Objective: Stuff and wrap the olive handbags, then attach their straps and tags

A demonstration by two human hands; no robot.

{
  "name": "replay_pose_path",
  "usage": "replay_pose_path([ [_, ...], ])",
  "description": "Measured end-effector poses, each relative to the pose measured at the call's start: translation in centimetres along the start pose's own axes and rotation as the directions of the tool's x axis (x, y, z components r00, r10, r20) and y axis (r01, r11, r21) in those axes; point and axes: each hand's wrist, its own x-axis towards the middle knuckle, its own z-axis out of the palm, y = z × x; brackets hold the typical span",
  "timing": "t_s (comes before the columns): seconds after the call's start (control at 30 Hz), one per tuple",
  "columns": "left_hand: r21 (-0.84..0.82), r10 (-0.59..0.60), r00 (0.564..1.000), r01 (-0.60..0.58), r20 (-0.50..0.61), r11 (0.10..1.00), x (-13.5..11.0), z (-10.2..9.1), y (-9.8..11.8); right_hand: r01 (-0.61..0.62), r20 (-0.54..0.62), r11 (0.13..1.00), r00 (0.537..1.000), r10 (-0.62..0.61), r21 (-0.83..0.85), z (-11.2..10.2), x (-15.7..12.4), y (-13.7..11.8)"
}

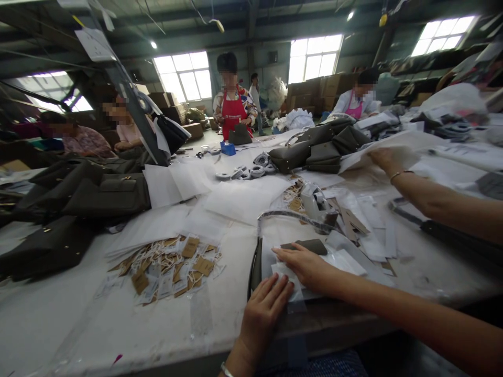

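Note:
A dark olive handbag (256,264) lies at the table's front edge, its wrapped strap (291,213) arching behind it. White paper and clear plastic (286,272) cover part of the bag. My left hand (267,303) rests flat on this covering near the bag's lower left, fingers stretched out. Just to its right, my right hand (308,266) lies across the sheet with fingers extended, below the bag's dark flap (310,246). Both hands look open and press on the wrapping; neither grasps anything visible.
Left of the bag are a pile of brown and white hang tags (173,269), white sheets (247,199) and stacked dark bags (106,193). A co-worker's arm (444,199) reaches in from the right over white paper. More bags (314,146) and several people stand beyond.

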Motion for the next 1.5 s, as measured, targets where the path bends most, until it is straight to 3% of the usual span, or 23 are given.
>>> replay_pose_path([
  [0.1, -0.001, -0.003, 1.000, 0.003, 0.001, 1.000, -0.1, 0.1, 0.0, 0.088, -0.139, 0.994, 0.987, -0.079, 0.061, 0.4, -4.7, -0.8],
  [0.23, -0.043, -0.023, 0.999, 0.025, 0.045, 0.999, -0.3, -0.1, 0.0, 0.214, -0.322, 0.976, 0.922, -0.212, -0.032, 2.7, -10.9, -2.0],
  [0.37, -0.075, -0.028, 0.996, 0.034, 0.085, 0.997, -0.4, -0.3, 0.0, 0.312, -0.274, 0.925, 0.890, -0.365, -0.218, 7.0, -13.5, -2.9],
  [0.43, -0.081, -0.028, 0.996, 0.035, 0.089, 0.996, -0.4, -0.2, -0.1, 0.293, -0.261, 0.917, 0.895, -0.363, -0.269, 9.1, -13.2, -3.2],
  [0.5, -0.081, -0.026, 0.995, 0.034, 0.091, 0.996, -0.4, -0.2, -0.1, 0.294, -0.327, 0.920, 0.870, -0.369, -0.257, 10.2, -12.5, -3.6],
  [0.57, -0.078, -0.031, 0.995, 0.039, 0.095, 0.996, -0.4, -0.3, 0.0, 0.354, -0.421, 0.917, 0.815, -0.399, -0.183, 9.9, -11.9, -4.2],
  [0.67, -0.076, -0.046, 0.994, 0.053, 0.100, 0.996, -0.4, -0.4, 0.1, 0.422, -0.524, 0.904, 0.757, -0.390, -0.062, 7.4, -11.6, -4.9],
  [0.8, -0.086, -0.041, 0.996, 0.048, 0.083, 0.995, -0.4, -0.3, 0.2, 0.230, -0.580, 0.966, 0.774, -0.254, -0.116, 4.1, -11.1, -4.6],
  [0.9, -0.083, -0.042, 0.997, 0.048, 0.070, 0.995, -0.4, -0.2, 0.1, 0.123, -0.574, 0.967, 0.785, -0.233, -0.224, 3.4, -9.7, -3.9],
  [1.07, -0.082, -0.047, 0.996, 0.054, 0.079, 0.995, -0.3, -0.2, 0.1, 0.191, -0.581, 0.956, 0.762, -0.286, -0.220, 3.7, -8.1, -3.8],
  [1.5, -0.072, -0.070, 0.994, 0.076, 0.081, 0.995, -0.3, -0.4, 0.2, 0.295, -0.593, 0.943, 0.737, -0.326, -0.152, 4.8, -8.3, -5.8],
])
